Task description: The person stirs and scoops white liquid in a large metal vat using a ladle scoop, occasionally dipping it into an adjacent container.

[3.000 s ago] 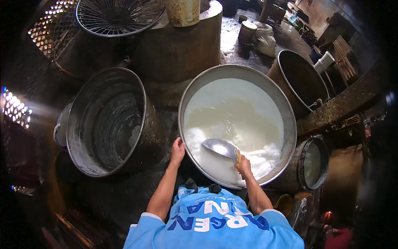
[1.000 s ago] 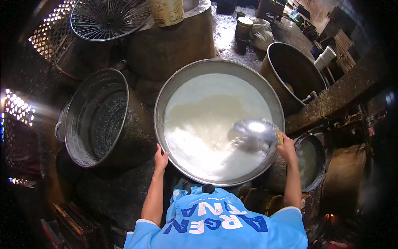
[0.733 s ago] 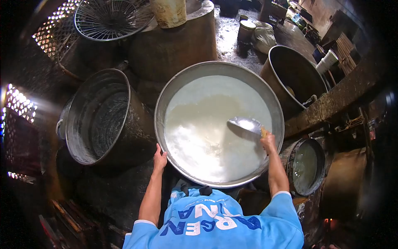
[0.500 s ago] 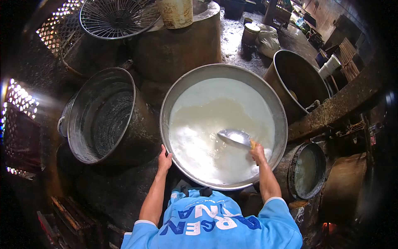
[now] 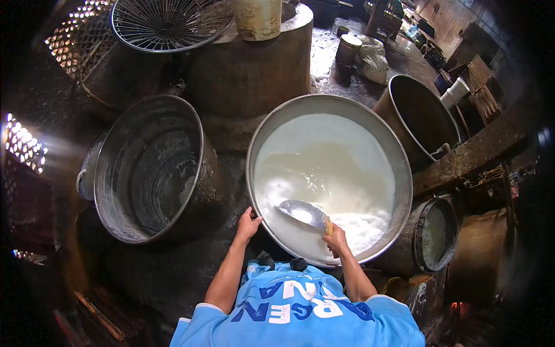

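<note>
A wide round metal vat (image 5: 254, 173) sits in front of me, filled with milky white liquid (image 5: 324, 165) with pale foam along its near side. My right hand (image 5: 336, 238) grips the short wooden handle of a broad metal scoop (image 5: 303, 213). The scoop's bowl lies at the liquid's surface, left of the hand, partly in the foam. At the near left of the vat, my left hand (image 5: 247, 225) holds the rim, its fingers partly hidden against the metal.
A deep metal tub (image 5: 153, 168) stands at the left, another (image 5: 425, 115) at the far right. A smaller drum (image 5: 433, 234) holds liquid at the right. Behind are a round wire rack (image 5: 167, 26) and a stained bucket (image 5: 257, 20) on a curved ledge. A beam (image 5: 462, 165) runs along the right.
The scoop and my right hand have moved left and toward me across the liquid. Foam has spread at the near right. The view has shifted slightly; my left hand stays at the rim.
</note>
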A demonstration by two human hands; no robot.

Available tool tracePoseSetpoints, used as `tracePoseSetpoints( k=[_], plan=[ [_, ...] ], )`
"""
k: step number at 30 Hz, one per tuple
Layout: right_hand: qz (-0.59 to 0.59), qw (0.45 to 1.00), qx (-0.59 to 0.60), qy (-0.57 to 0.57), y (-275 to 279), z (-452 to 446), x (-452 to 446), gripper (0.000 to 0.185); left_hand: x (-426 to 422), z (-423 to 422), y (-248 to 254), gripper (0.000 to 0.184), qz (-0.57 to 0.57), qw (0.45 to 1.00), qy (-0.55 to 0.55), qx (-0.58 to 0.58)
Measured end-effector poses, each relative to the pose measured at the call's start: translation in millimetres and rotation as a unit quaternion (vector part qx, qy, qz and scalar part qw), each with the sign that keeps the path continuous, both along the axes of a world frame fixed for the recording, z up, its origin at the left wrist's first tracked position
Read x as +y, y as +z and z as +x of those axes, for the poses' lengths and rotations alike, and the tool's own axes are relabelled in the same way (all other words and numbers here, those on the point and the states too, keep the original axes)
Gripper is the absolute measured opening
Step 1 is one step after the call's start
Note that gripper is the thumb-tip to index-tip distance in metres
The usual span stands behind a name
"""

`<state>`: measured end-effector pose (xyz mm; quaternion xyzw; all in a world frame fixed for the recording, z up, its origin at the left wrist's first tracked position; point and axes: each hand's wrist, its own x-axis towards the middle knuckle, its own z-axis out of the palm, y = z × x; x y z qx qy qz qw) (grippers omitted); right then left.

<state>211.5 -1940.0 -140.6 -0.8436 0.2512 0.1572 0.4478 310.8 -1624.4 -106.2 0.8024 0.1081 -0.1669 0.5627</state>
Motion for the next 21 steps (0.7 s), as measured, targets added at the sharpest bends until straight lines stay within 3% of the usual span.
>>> tracePoseSetpoints(
  k=[4, 7, 11, 13, 18, 21],
  plan=[
    [0.004, 1.000, 0.011, 0.012, 43, 5, 22, 0.057, 12, 9, -32, 0.033, -0.021, 0.999, -0.034, 0.018],
    [0.034, 0.999, 0.014, 0.026, 111, 37, 21, 0.060, 14, 10, -36, 0.035, 0.028, 0.998, -0.053, 0.017],
    [-0.069, 0.987, -0.080, 0.120, 168, 119, 32, 0.055, 17, 11, -57, 0.044, 0.019, 0.998, -0.054, -0.004],
    [-0.164, 0.960, -0.191, 0.124, 128, 164, 37, 0.046, 17, 10, -55, 0.047, 0.038, 0.998, -0.058, 0.009],
    [-0.245, 0.959, -0.049, 0.135, 62, 233, 51, 0.036, 17, 10, -38, 0.056, 0.073, 0.993, -0.088, 0.037],
    [-0.243, 0.957, -0.042, 0.152, 33, 217, 37, 0.032, 15, 10, -44, 0.058, 0.074, 0.993, -0.079, 0.036]
  ],
)
